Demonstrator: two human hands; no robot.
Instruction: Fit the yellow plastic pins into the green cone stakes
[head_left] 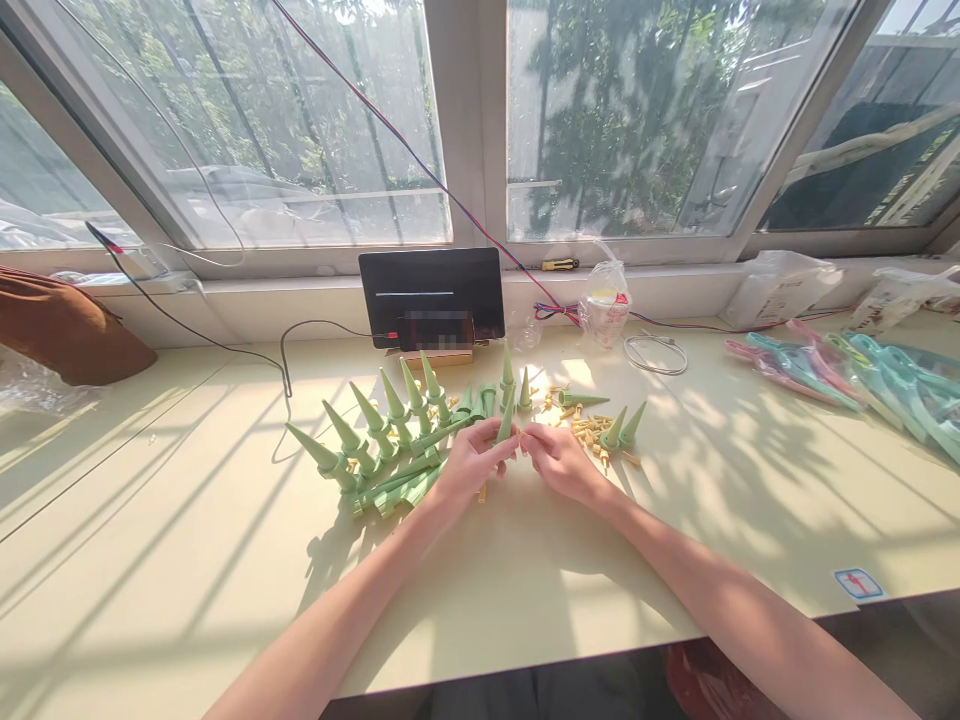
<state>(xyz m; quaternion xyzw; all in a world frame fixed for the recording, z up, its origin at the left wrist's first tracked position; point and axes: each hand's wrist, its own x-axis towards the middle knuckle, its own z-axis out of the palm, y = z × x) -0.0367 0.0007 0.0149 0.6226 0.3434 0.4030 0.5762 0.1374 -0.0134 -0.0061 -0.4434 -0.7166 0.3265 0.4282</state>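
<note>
My left hand (480,458) is closed on a green cone (507,418) that points upward between thumb and fingers. Close beside it on the right, my right hand (559,460) has its fingertips pinched together at the cone's side; whatever they hold is too small to make out. A row of green cones (360,410) on stems leans to the left of my hands, with loose green pieces (401,485) lying in front. Small yellow pieces (589,428) are heaped beyond my right hand, and two green cones (634,425) stand at that pile's right edge.
A tablet (431,285) with a phone (436,331) before it stands by the window. Behind to the right are a plastic bag (604,305) and a coiled white cable (655,354). Pink and teal plastic items (885,375) lie far right; a brown bag (67,325) sits far left.
</note>
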